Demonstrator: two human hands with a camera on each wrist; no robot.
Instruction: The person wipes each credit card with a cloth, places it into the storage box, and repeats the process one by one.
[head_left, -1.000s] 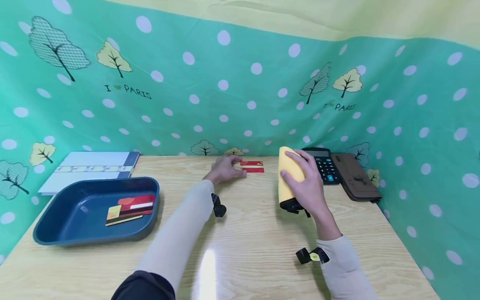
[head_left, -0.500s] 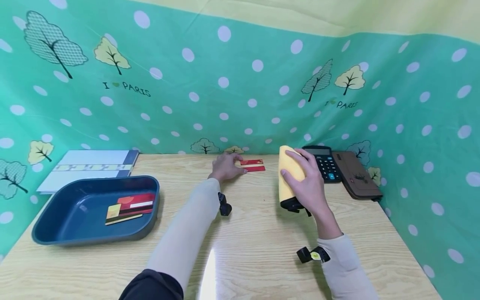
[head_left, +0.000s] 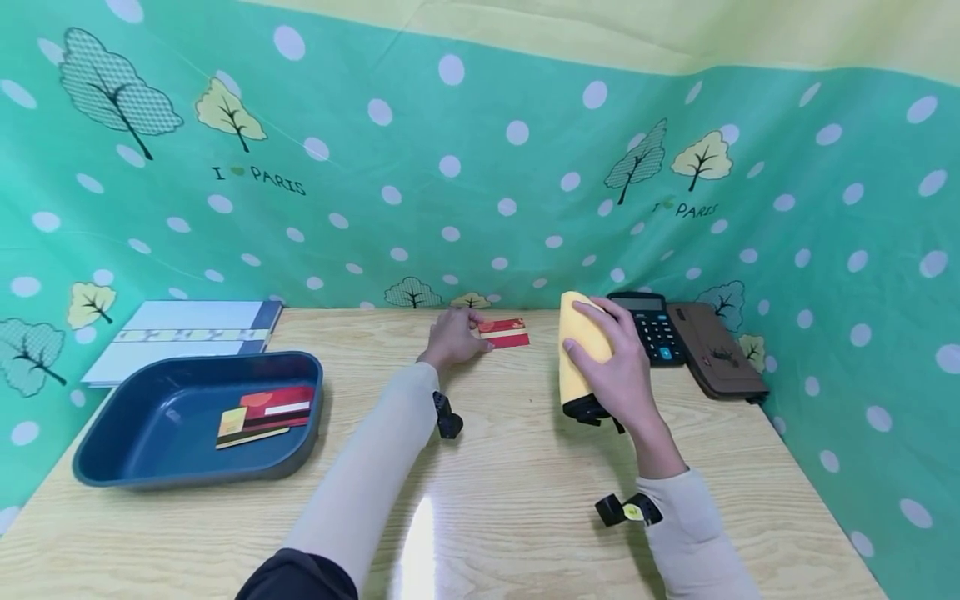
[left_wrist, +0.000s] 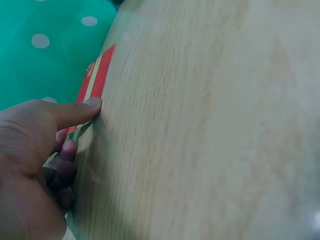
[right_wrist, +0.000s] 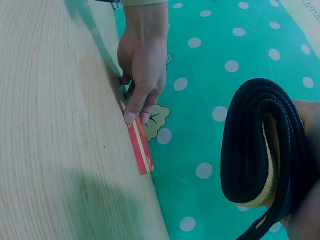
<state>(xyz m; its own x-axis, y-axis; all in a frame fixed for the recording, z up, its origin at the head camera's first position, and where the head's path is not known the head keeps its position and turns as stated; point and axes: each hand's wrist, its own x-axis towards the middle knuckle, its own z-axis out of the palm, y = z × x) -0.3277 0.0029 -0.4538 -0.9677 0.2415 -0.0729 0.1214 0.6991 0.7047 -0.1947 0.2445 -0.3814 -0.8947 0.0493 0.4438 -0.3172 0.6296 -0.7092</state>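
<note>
At the back of the table, a red card [head_left: 504, 333] with a cream stripe is pinched by its left end between the thumb and fingers of my left hand [head_left: 452, 337]. In the left wrist view, the thumb lies on one long edge of the card [left_wrist: 98, 75], with the other fingers partly hidden behind it. My right hand [head_left: 618, 358] grips a rolled yellow cloth [head_left: 577, 346] with black edging, held up over the table. The right wrist view shows the cloth's layered dark end [right_wrist: 255, 145] from close by.
A blue tray [head_left: 307, 446] at left holds several red and gold cards [head_left: 266, 417]. Behind it lies a white-and-blue notebook [head_left: 187, 321]. A black calculator [head_left: 658, 333] and a brown zip case [head_left: 712, 350] lie beyond my right hand. A polka-dot curtain [head_left: 450, 208] hangs along the back.
My left hand has shifted slightly right and its fingers have closed in on the red card, which now appears tilted. The right hand keeps holding the cloth in the same spot.
</note>
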